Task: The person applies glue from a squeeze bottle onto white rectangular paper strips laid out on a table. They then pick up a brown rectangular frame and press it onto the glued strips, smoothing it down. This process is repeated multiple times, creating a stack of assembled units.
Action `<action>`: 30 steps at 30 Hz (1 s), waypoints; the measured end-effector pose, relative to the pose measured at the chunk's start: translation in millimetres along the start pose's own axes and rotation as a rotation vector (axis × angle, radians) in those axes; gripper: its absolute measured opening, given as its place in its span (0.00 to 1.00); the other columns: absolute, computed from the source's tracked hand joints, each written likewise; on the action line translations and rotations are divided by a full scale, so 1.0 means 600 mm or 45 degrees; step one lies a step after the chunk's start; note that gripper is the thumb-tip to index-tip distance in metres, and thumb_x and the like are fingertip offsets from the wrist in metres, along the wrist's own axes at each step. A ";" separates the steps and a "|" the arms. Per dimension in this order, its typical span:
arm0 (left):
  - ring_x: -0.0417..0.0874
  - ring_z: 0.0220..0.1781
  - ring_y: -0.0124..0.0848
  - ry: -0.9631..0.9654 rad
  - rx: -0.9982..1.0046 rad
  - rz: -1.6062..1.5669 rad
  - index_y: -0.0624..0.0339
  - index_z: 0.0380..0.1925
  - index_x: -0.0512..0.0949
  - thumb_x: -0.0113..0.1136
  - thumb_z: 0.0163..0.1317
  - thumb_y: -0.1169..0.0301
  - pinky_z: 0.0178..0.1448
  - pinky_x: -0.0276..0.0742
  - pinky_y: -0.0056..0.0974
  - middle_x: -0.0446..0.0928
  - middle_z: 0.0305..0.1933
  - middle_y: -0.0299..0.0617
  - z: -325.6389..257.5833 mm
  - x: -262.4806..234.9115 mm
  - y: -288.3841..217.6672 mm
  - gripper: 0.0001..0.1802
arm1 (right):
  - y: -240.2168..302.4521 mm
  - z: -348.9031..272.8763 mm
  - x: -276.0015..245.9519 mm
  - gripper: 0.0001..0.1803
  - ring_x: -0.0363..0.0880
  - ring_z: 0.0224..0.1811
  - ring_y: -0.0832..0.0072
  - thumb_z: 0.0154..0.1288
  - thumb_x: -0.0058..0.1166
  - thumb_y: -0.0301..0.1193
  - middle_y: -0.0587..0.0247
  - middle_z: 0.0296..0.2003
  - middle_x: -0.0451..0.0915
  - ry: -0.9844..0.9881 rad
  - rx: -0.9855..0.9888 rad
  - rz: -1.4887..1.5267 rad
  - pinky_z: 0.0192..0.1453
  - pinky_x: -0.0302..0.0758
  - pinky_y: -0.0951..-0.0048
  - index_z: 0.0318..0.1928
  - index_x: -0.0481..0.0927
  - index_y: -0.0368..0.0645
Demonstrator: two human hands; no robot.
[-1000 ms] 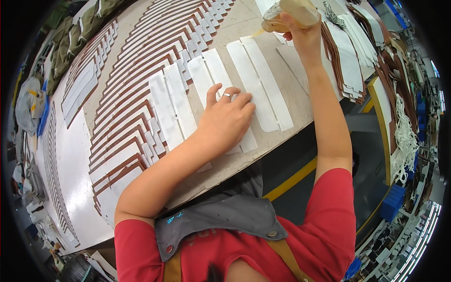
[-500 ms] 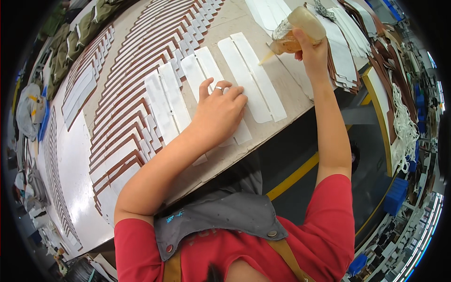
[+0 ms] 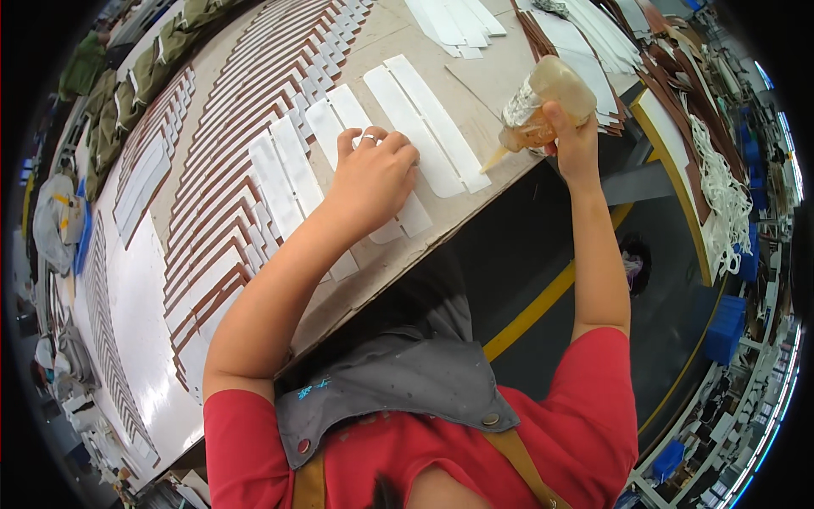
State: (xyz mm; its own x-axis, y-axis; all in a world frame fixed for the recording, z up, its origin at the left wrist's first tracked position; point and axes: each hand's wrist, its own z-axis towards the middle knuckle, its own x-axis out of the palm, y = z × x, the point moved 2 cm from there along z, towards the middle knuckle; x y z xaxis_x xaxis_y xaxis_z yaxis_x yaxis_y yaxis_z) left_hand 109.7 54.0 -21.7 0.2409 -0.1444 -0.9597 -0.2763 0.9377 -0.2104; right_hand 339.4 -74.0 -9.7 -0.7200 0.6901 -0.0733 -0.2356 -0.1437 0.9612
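Observation:
My right hand [image 3: 578, 146] grips a clear squeeze bottle [image 3: 555, 86] of yellowish liquid, tilted so its pale pointed nozzle [image 3: 494, 159] is close to the near end of a pair of long white strips [image 3: 415, 106]. My left hand [image 3: 373, 180], with a ring on one finger, rests palm down over another white strip pair [image 3: 335, 110]; its fingers are bent and slightly apart, holding nothing. Left of that lies a third strip pair [image 3: 284, 165], partly hidden by my forearm. Whether the nozzle touches the strip, I cannot tell.
Overlapping rows of brown-edged white pieces [image 3: 246, 127] cover the table's left side. More white strips [image 3: 458, 24] lie at the far edge. White cords [image 3: 716, 191] hang from a yellow-edged board [image 3: 670, 161] at right. The table's front edge [image 3: 398, 263] runs diagonally before me.
My right hand has brought the bottle down and nearer, its nozzle moving from beside the strip's middle to its near end. The table scene and my left hand appear shifted slightly left.

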 end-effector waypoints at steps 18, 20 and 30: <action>0.73 0.43 0.40 0.116 -0.240 -0.099 0.60 0.35 0.72 0.62 0.52 0.68 0.52 0.64 0.41 0.72 0.40 0.42 -0.277 -0.116 0.045 0.12 | 0.025 0.063 0.029 0.42 0.80 0.40 0.54 0.53 0.55 0.58 0.44 0.39 0.80 0.400 0.212 -1.602 0.45 0.75 0.63 0.61 0.66 0.43; 0.74 0.41 0.39 0.038 -0.129 0.033 0.61 0.34 0.73 0.61 0.52 0.68 0.53 0.65 0.40 0.72 0.39 0.42 -0.283 -0.095 0.035 0.12 | 0.041 0.056 0.060 0.36 0.79 0.42 0.53 0.59 0.51 0.55 0.47 0.41 0.80 0.376 0.105 -1.862 0.47 0.74 0.63 0.60 0.68 0.42; 0.75 0.30 0.34 0.048 0.141 0.535 0.61 0.21 0.72 0.55 0.45 0.75 0.38 0.71 0.35 0.69 0.25 0.42 -0.254 -0.066 0.019 0.03 | 0.144 -0.068 0.163 0.17 0.76 0.33 0.67 0.61 0.56 0.33 0.55 0.36 0.79 0.260 -0.568 -1.076 0.40 0.71 0.68 0.48 0.77 0.39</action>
State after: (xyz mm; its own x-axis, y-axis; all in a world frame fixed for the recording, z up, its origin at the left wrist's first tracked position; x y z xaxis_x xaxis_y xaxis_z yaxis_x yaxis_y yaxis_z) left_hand -45.0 22.3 -14.6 0.0941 0.2474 -0.9643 -0.2412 0.9454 0.2190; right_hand 221.9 -48.1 55.4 -0.2898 0.5593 -0.7767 -0.9210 0.0579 0.3853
